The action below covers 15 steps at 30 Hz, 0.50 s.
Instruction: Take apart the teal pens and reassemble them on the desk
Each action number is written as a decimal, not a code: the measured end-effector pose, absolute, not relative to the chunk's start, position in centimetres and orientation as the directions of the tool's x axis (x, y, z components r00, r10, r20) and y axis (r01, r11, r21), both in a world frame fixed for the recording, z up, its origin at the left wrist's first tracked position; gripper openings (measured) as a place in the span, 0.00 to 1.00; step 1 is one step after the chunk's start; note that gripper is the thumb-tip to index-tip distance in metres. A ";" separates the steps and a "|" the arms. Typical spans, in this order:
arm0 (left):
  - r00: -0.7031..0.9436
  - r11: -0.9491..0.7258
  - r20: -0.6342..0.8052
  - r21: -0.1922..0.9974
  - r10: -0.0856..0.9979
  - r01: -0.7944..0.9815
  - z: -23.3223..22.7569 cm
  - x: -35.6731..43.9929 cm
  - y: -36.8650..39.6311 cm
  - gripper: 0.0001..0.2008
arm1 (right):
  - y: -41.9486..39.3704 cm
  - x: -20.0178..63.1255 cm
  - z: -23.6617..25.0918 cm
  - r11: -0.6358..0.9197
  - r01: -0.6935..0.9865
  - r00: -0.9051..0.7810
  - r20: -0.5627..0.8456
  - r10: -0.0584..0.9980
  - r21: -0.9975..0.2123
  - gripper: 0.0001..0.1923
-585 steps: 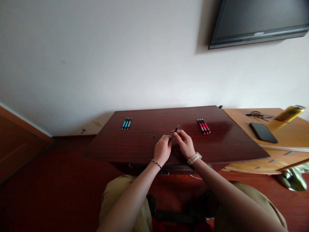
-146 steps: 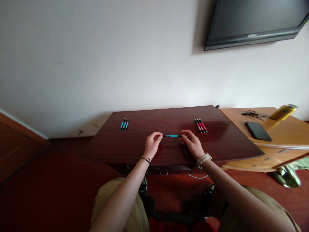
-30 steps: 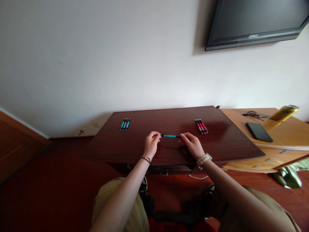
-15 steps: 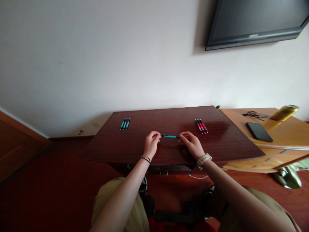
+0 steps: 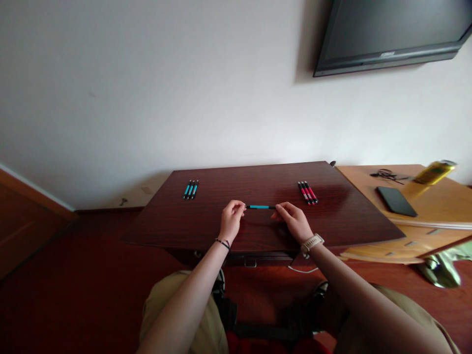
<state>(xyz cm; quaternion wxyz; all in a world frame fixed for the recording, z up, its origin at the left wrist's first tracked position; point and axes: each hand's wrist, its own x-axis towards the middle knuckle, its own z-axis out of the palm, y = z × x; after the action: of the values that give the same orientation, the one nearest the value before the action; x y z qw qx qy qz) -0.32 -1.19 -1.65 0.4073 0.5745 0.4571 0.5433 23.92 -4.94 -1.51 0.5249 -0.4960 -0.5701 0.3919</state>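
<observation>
Head view, the only one: both hands on a single pen. The teal-and-black pen (image 5: pixel 259 207) lies crosswise, roughly level, over the middle of the dark desk (image 5: pixel 206 223), seemingly just clear of the top.

Left hand (image 5: pixel 231 216): nearly closed, thumb and fingertips pinching the pen's left end. Right hand (image 5: pixel 293 220): thumb and index pinch the opposite end; other fingers loosely curled, partly hidden. Mid-barrel is exposed. Can't tell if it's clicked out; too small.

Around it: three teal pens (image 5: pixel 191 190) side by side at far left of the desk, red pens (image 5: pixel 307 192) in a row at far right, both well apart from the hands.

Step in hand, my read: steadying one whole-looking pen by its ends. Next move calls for a light, matched pinch; before either hand lets go, the other needs a firm enough grip to carry it alone.
</observation>
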 end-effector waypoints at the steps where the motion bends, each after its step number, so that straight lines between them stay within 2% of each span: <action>1: -0.008 -0.251 0.252 0.965 0.968 0.082 -1.6 -0.3 -1.2 0.12 | -4.9 23.9 -1.5 0.206 0.173 0.047 0.217 0.975 -0.963 0.23; 15: -0.005 -0.247 0.249 0.965 0.969 0.083 -1.4 -0.3 -1.3 0.11 | -5.0 23.7 -1.4 0.198 0.091 0.035 0.202 0.979 -0.976 0.21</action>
<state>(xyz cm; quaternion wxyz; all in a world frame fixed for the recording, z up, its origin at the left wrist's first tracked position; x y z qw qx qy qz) -0.29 -1.34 -1.39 0.4088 0.5747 0.4573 0.5416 23.73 -5.02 -1.38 0.5361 -0.4794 -0.5581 0.4139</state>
